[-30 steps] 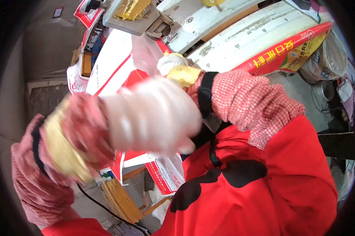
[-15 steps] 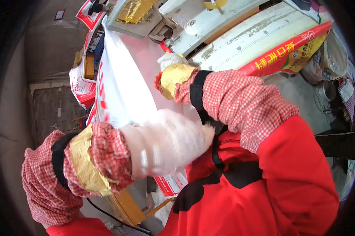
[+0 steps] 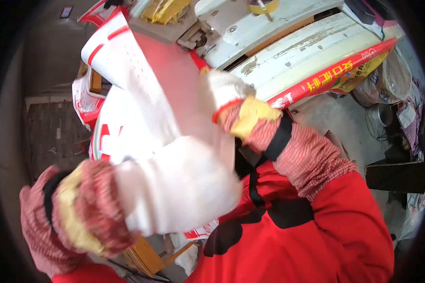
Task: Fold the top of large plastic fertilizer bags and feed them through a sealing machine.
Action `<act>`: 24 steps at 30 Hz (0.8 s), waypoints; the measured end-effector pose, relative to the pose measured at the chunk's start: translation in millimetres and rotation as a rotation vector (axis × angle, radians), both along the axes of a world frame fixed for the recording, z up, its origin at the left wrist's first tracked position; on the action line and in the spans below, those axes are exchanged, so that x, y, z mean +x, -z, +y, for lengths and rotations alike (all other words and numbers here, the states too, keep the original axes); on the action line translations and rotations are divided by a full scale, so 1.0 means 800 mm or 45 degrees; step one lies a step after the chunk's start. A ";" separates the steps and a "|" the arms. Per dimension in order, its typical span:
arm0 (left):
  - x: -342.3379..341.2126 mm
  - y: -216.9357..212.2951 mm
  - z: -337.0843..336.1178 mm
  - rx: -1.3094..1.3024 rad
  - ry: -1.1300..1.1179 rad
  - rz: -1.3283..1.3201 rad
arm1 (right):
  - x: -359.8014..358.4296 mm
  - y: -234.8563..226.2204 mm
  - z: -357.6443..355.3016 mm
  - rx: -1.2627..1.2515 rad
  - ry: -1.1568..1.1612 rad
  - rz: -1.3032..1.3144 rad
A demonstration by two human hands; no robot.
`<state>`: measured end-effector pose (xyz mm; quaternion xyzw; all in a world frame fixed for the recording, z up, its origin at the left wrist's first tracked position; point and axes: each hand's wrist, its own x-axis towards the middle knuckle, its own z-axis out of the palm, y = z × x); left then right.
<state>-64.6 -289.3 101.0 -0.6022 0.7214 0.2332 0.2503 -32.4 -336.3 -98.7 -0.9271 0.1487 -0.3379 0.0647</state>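
A white woven plastic bag with red print (image 3: 132, 89) is spread before me, its upper part folded over and lifted at the left. My left hand (image 3: 179, 184), in a white knitted glove, is at the bag's near end; motion blur hides its fingers. My right hand (image 3: 226, 89), in a white glove with a red cuff, is at the right edge of a pinkish sheet (image 3: 174, 70) beside the bag. Its fingers are blurred and turned away, so its grip does not show. Checked red sleeve covers with black straps and yellow patches wrap both forearms.
A worn whitish machine table (image 3: 292, 47) lies ahead on the right, with a tape roll (image 3: 262, 5) on top. Along its near edge runs a red and yellow printed bag (image 3: 335, 75). A wooden stool (image 3: 144, 254) stands below left, and a clear plastic bag (image 3: 394, 78) at right.
My right hand has moved right and a little nearer to me. My left hand has shifted left and down. The white bag's upper part has swung up and folded over at the left.
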 end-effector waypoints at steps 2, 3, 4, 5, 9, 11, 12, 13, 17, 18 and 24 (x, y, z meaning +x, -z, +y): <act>-0.015 0.017 0.013 -0.050 0.011 0.171 | 0.006 -0.037 -0.006 0.220 -0.010 0.490; -0.012 0.019 0.006 -0.083 0.058 0.252 | 0.029 -0.023 -0.020 0.202 0.019 0.487; -0.016 0.004 -0.017 0.009 0.100 0.027 | 0.059 0.011 -0.034 0.570 0.072 0.760; 0.002 0.040 -0.020 -0.157 0.085 0.094 | 0.070 0.032 -0.050 0.941 0.141 1.018; 0.084 0.073 0.004 -0.401 -0.028 -0.044 | 0.025 -0.067 -0.068 0.967 -0.380 0.586; 0.107 0.077 -0.011 -0.425 0.052 -0.124 | 0.028 -0.033 -0.081 1.020 -0.506 0.523; 0.117 0.079 -0.020 -0.358 -0.083 -0.298 | 0.034 -0.003 -0.079 1.795 -0.846 0.229; 0.129 0.082 -0.029 -0.290 -0.222 -0.466 | 0.040 0.014 -0.080 2.548 -1.169 -0.136; 0.213 0.108 -0.019 -0.530 -0.495 -0.516 | 0.004 -0.038 -0.056 3.459 -1.150 -0.199; 0.239 0.125 -0.023 -0.601 -0.521 -0.567 | -0.001 -0.041 -0.053 3.439 -1.139 -0.198; 0.183 0.082 0.047 -0.647 -0.564 -0.316 | 0.006 -0.014 -0.042 1.927 -1.021 0.068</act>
